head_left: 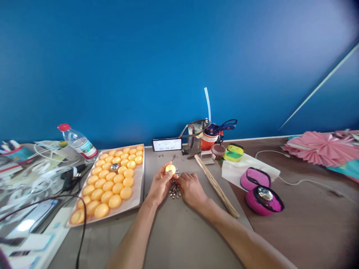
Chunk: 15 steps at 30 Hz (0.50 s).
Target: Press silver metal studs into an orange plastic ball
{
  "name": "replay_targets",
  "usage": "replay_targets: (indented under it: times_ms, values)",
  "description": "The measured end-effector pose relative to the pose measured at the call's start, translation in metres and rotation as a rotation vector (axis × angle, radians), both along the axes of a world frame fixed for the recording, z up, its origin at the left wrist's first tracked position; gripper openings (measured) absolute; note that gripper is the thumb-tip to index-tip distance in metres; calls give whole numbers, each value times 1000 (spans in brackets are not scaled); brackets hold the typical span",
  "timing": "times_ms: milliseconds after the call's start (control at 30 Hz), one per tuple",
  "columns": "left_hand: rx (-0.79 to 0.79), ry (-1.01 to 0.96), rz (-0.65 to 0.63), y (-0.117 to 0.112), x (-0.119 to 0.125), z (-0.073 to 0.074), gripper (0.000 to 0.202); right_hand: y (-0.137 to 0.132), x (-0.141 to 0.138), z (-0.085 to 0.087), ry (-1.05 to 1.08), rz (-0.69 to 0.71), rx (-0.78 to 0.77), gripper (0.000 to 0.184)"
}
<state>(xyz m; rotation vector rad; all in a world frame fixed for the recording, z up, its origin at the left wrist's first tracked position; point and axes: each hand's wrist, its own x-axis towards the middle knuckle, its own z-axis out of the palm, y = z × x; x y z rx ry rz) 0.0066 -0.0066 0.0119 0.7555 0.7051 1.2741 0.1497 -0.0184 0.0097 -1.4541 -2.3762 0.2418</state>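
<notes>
Between thumb and fingers, my left hand (161, 184) grips a round yellow-orange dome (170, 169), much like those in the box. Close beside it, my right hand (193, 188) has its fingers curled and pressed together next to a small pile of shiny metal beads (174, 191); what its fingertips hold, if anything, is hidden. To the left, a shallow white box (137, 192) bears many yellow-orange domes (108, 186) in rows. One round silver piece (114, 167) sits among them.
Behind my hands stands a timer display (167, 145). Wooden sticks (217, 186) lie to the right, near pink bands (263, 200) and a tool cup (209, 142). At left are a plastic bottle (80, 144), tangled white cables (36, 190) and a dark cord (85, 220).
</notes>
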Motion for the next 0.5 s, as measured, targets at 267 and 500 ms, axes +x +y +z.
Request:
replay_targets:
  times_ms: [267, 500]
  values:
    - [-17, -11, 16, 0, -1, 3, 48, 1, 2, -1, 72, -31, 59, 20]
    - [-32, -10, 38, 2, -2, 1, 47, 4, 4, -4, 180, -30, 19, 16]
